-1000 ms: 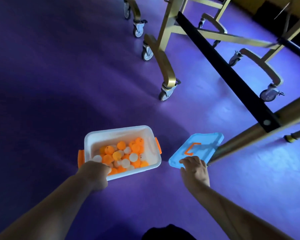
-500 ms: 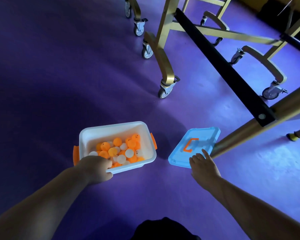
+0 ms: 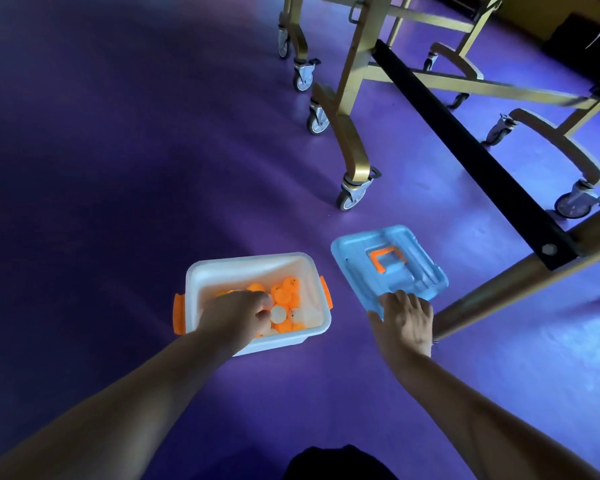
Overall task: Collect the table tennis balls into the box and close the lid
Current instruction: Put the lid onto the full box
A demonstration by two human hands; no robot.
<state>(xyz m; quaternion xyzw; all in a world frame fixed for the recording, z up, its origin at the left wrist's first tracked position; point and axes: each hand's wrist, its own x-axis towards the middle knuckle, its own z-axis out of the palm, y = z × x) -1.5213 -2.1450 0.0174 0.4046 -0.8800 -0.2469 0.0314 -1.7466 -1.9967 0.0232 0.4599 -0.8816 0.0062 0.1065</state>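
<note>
A white box (image 3: 250,262) with orange side clips stands open on the purple floor, holding several orange and white table tennis balls (image 3: 287,293). My left hand (image 3: 234,315) reaches over the box's near rim, its fingers curled down onto the balls; whether it holds one I cannot tell. To the right of the box is the blue lid (image 3: 409,268) with an orange handle (image 3: 383,256). It is tilted, and my right hand (image 3: 404,318) grips its near edge.
A gold slanted table leg (image 3: 499,292) runs just right of the lid and my right hand. A black crossbar (image 3: 465,143) and gold frame legs on castors (image 3: 352,194) stand behind. Purple floor stretches to the left and front.
My left hand left the box's near rim and went inside onto the balls. My right hand took hold of the lid's near edge, and the lid turned and came closer to the box.
</note>
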